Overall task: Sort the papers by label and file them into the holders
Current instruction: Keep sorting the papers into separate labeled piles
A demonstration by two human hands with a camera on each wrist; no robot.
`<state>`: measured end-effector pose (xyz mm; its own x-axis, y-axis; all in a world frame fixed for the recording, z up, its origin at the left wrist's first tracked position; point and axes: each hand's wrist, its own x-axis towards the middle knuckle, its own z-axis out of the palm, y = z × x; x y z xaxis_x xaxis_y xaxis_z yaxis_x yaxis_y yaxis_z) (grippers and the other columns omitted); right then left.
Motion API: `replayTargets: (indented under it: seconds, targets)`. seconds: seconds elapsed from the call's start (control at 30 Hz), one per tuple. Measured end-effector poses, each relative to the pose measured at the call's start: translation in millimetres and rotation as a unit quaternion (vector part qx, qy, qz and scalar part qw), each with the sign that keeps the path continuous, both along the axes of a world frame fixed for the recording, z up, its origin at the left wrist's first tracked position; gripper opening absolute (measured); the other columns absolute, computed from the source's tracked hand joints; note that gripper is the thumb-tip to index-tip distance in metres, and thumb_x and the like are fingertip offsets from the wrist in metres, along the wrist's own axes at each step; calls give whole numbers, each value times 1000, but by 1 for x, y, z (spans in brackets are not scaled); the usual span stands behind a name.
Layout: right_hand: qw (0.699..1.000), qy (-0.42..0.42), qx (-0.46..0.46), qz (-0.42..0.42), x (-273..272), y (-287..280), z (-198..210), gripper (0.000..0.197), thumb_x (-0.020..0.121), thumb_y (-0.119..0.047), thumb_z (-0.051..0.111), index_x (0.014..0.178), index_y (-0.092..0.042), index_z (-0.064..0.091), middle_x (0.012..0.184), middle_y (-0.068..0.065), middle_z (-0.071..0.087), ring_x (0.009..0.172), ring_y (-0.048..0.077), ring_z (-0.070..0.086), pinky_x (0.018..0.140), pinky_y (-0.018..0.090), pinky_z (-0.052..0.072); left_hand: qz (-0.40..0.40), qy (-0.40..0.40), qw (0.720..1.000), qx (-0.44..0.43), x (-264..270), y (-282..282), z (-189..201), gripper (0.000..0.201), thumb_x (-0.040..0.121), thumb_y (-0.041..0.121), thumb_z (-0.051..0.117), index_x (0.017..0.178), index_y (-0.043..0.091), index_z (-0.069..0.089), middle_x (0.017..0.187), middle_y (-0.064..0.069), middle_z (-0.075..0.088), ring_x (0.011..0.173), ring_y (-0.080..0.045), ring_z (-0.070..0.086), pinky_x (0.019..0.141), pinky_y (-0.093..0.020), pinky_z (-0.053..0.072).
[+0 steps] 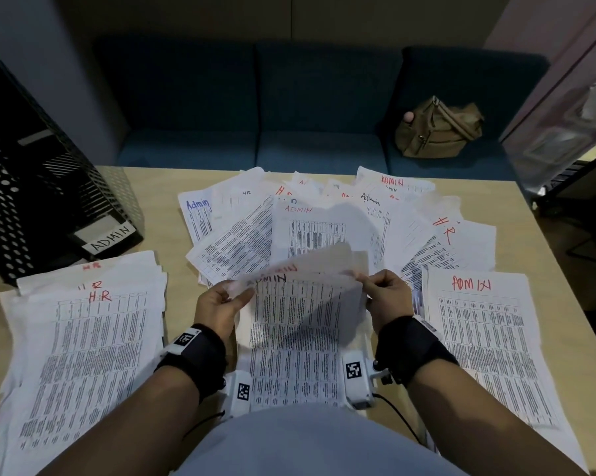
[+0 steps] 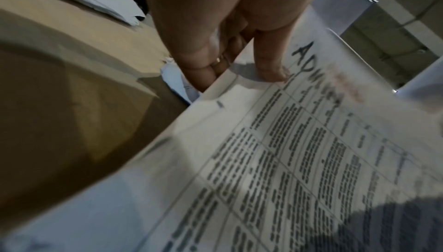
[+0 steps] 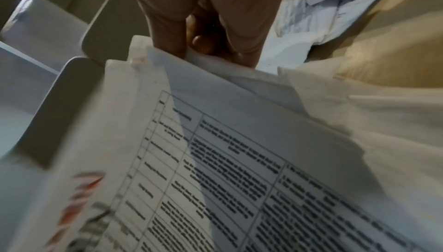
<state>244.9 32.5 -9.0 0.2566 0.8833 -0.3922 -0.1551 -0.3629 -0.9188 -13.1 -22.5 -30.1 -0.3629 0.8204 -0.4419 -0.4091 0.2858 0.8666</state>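
Note:
Both hands hold a small bundle of printed sheets marked ADMIN (image 1: 303,310) just above the table, in front of my body. My left hand (image 1: 226,298) grips the top left edge, thumb on top of the sheet (image 2: 273,74). My right hand (image 1: 379,290) pinches the top right corner (image 3: 215,57); the top sheet curls up, blurred. A pile labelled HR (image 1: 83,348) lies at the left and a pile labelled ADMIN (image 1: 485,341) at the right. Mixed Admin and HR sheets (image 1: 324,221) are fanned out behind. A black mesh holder tagged ADMIN (image 1: 49,201) stands at far left.
The wooden table (image 1: 145,187) ends at a dark blue sofa (image 1: 289,104) with an olive bag (image 1: 437,132) on it. A translucent holder or drawer unit (image 1: 571,125) stands at the far right edge. Bare tabletop shows between the left pile and the scattered sheets.

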Motion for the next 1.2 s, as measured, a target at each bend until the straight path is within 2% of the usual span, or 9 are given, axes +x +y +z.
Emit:
replayTargets:
  seconds: [0.2, 0.33, 0.47, 0.53, 0.67, 0.8, 0.9, 1.0, 1.2]
  targets:
    - [996, -25, -20, -85, 16, 3, -3, 37, 84, -14, 69, 61, -19, 40, 61, 5, 39, 56, 17, 36, 51, 25, 37, 0, -46, 999, 27, -15, -5, -6, 21, 79, -12, 63, 78, 9, 59, 75, -6, 72, 74, -21, 69, 73, -33, 56]
    - [988, -88, -63, -110, 24, 10, -5, 28, 90, -13, 61, 70, -22, 44, 64, 3, 48, 54, 15, 45, 45, 17, 38, -89, -46, 995, -4, -26, -9, -4, 31, 58, 22, 87, 71, 13, 61, 58, -1, 64, 47, -20, 55, 46, -25, 44]
    - [992, -86, -54, -79, 22, 11, -4, 15, 92, -15, 57, 79, -21, 55, 77, 4, 57, 66, 17, 51, 62, 27, 45, -111, -80, 991, -5, -8, -7, 16, 37, 69, -5, 69, 65, 12, 37, 36, 7, 50, 32, -5, 51, 38, -16, 42]
    - [997, -53, -29, -49, 19, 8, 1, 9, 93, -12, 55, 85, -16, 58, 76, 2, 59, 63, 12, 53, 58, 24, 45, -181, -71, 981, 16, -7, -5, 17, 42, 49, 13, 79, 77, 5, 50, 45, 6, 60, 44, -2, 60, 46, -13, 47]
    - [993, 70, -30, 88, 10, 2, 11, 27, 94, -4, 50, 74, -17, 63, 65, 0, 66, 50, 11, 58, 45, 19, 46, -200, -42, 979, 19, -11, -2, 9, 90, 46, 30, 95, 122, -4, 59, 113, -17, 70, 108, -27, 66, 96, -35, 51]
    - [972, 146, -65, 172, 2, 2, 23, 20, 96, -10, 48, 84, -8, 64, 72, 8, 65, 66, 24, 59, 59, 28, 50, -160, 3, 987, 8, -7, 0, 5, 44, 68, -4, 78, 110, -4, 66, 108, -18, 71, 110, -36, 64, 92, -37, 53]
    - [989, -71, -68, 111, 4, 18, 9, 31, 89, -29, 63, 108, -4, 61, 98, 10, 64, 95, 27, 61, 84, 42, 50, -143, 7, 990, 17, -9, -3, 11, 45, 74, -9, 66, 119, -3, 61, 116, -18, 68, 107, -27, 66, 90, -31, 55]
    - [906, -384, -112, 141, 6, 36, -4, 68, 73, -38, 76, 129, -9, 50, 128, 14, 52, 117, 33, 53, 99, 45, 45, -112, 18, 994, 8, -18, -5, 8, 62, 77, -18, 64, 131, 5, 45, 125, -15, 62, 113, -26, 62, 99, -43, 48]
    - [894, -376, -123, 210, -4, 42, -14, 56, 67, -13, 78, 116, -5, 52, 111, 15, 61, 90, 27, 57, 73, 29, 46, -157, 25, 985, -63, -17, -14, 2, 42, 76, -15, 67, 117, -9, 60, 113, -23, 68, 107, -36, 64, 100, -45, 48]
